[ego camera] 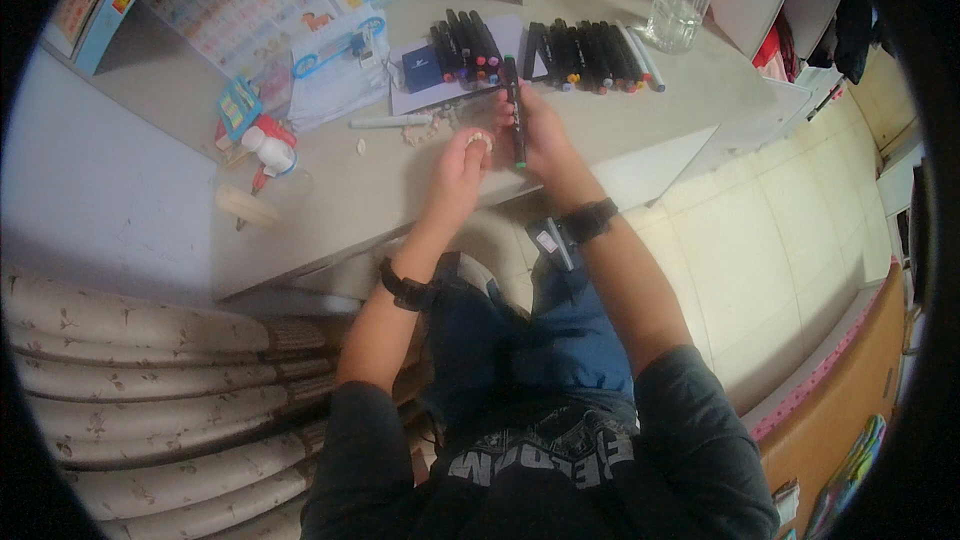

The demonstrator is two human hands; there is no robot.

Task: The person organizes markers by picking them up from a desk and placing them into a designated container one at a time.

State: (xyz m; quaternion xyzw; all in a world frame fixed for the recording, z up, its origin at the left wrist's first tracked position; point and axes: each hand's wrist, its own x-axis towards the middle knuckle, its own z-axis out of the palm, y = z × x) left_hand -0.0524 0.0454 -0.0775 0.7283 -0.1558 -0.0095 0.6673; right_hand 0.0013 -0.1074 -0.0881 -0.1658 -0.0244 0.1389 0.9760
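Note:
My left hand (456, 174) is curled around a string of pale beads (480, 139), which looks like a bracelet, just above the desk's front edge. My right hand (546, 131) grips a black marker pen (516, 116) with green ends, held nearly upright in the picture. Beyond the left hand, a pinkish beaded bracelet (420, 133) lies on the desk near a pale grey-white pen (390, 121). Two groups of dark markers with coloured ends, a left group (466, 45) and a right group (581, 52), lie farther back. The left group rests partly on a white sheet (420, 99).
A clear plastic bottle (677, 11) holding liquid stands at the back right. Left of the markers are a dark blue booklet (421, 69) and stacked papers (330, 94). A white bottle (268, 150) sits near the left wall. Patterned rolled fabric (150, 382) fills the lower left.

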